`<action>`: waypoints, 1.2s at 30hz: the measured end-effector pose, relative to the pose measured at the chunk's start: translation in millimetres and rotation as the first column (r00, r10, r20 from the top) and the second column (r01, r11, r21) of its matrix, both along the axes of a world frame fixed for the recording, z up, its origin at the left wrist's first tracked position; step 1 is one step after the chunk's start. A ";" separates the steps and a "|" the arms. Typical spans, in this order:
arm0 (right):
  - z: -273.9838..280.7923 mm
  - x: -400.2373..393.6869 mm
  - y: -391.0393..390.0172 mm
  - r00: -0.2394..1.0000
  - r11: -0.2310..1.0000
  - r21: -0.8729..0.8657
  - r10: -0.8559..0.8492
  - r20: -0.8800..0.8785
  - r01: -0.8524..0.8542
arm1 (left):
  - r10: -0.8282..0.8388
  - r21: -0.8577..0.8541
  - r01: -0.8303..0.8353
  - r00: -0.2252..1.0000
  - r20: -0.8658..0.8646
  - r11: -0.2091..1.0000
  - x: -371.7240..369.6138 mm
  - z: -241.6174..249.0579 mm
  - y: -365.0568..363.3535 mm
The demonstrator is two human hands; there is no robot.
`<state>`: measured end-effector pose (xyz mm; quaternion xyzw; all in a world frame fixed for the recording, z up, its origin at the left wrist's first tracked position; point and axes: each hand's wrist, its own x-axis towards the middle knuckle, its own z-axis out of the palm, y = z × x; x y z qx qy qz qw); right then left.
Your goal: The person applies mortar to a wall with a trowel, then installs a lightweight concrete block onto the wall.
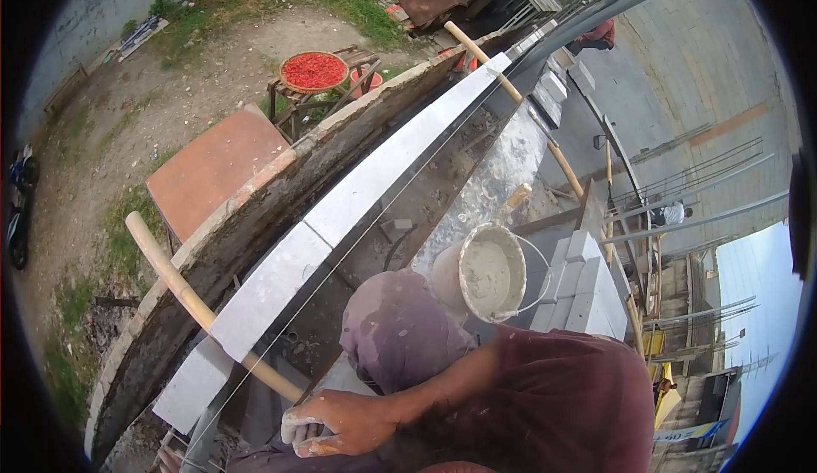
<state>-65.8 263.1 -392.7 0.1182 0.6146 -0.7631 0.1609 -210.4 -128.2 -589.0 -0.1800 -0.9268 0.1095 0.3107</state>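
Observation:
My right hand (345, 424), smeared with pale mortar, is low in the view with its fingers curled closed. What they hold, if anything, is hidden. Close above it ends a bamboo pole (272, 379) that passes under the row of white blocks (277, 277). At the bottom left edge, only a few fingers of my left hand (170, 459) show, near the lowest white block (196, 384); the rest is cut off. A taut string (374, 247) runs alongside the blocks. Beside my knee (396, 328) stands a bucket (489, 273) of grey mortar with a wire handle.
A mortar-stained plank (477, 192) lies beyond the bucket, with a wooden handle (517, 196) on it. More blocks (579, 286) are stacked at right. A rough wall edge (281, 167) curves along the left; below it are a yard and a round tray of red items (314, 71).

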 end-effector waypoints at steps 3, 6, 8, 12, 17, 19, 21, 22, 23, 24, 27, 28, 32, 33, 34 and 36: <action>2.7 3.3 -1.9 0.998 1.000 -0.015 -0.002 -0.058 0.001 | -0.017 -0.043 0.018 0.999 0.033 0.999 -0.2 -2.9 27.8; 4.0 4.5 -3.9 0.998 0.999 -0.036 -0.004 -0.058 0.002 | -0.026 -0.093 0.031 0.998 0.062 0.995 -1.6 -3.7 52.7; 4.9 4.7 -2.3 0.998 0.999 -0.041 0.000 -0.068 -0.003 | -0.024 -0.149 0.035 0.997 0.077 0.988 -4.6 4.3 57.0; 6.8 3.6 -0.8 0.998 0.999 -0.031 0.025 -0.062 -0.027 | 0.003 -0.310 0.025 0.996 0.089 0.950 -12.2 37.3 27.8; 6.1 6.0 3.0 0.997 1.000 -0.019 -0.010 -0.075 0.008 | 0.086 -0.452 -0.026 0.990 0.113 0.892 -18.2 57.7 33.1; 6.0 5.7 5.7 0.998 1.000 -0.012 0.003 -0.067 -0.003 | 0.126 -0.498 -0.051 0.985 0.117 0.865 -15.6 68.7 47.2; 6.3 4.8 8.4 0.997 1.000 0.001 0.004 -0.073 -0.004 | -0.137 0.404 -0.037 0.910 0.393 0.914 -10.8 82.1 71.9; 6.7 4.0 9.7 0.997 1.000 0.017 0.016 -0.074 -0.015 | -0.332 0.763 -0.120 0.849 0.410 0.635 -9.4 90.4 86.1; 6.3 3.3 11.5 0.997 1.000 0.011 0.004 -0.078 -0.003 | -0.513 0.940 -0.250 0.790 0.336 0.231 -9.3 97.6 98.0; 5.4 2.6 12.1 0.996 1.000 0.010 -0.014 -0.086 0.015 | -0.639 0.896 -0.399 0.745 0.191 -0.198 -11.7 105.0 102.9; 13.2 0.8 12.6 0.998 0.999 -0.002 -0.042 -0.040 0.042 | -0.740 0.881 -0.473 0.599 0.307 -0.018 -17.6 109.2 90.2; 20.6 0.2 14.7 0.999 0.999 0.013 -0.039 0.004 0.039 | -0.716 0.855 -0.514 0.622 0.316 -0.069 -18.5 109.3 84.1; 59.0 4.5 17.9 0.976 0.992 0.039 -0.127 0.179 0.122 | -0.484 0.628 -0.703 0.700 0.525 -0.335 -8.2 134.8 84.3; 68.5 5.3 19.3 0.968 0.986 0.060 -0.161 0.192 0.152 | -0.333 0.439 -0.603 0.767 0.549 -0.666 -3.9 146.3 100.6; 76.1 5.8 21.5 0.961 0.980 0.083 -0.192 0.201 0.179 | -0.361 0.378 -0.648 0.717 0.596 -0.662 2.6 156.3 106.2; 88.6 3.3 29.2 0.933 0.974 0.074 -0.226 0.281 0.213 | -0.419 0.289 -0.750 0.596 0.684 -0.595 11.6 168.3 100.5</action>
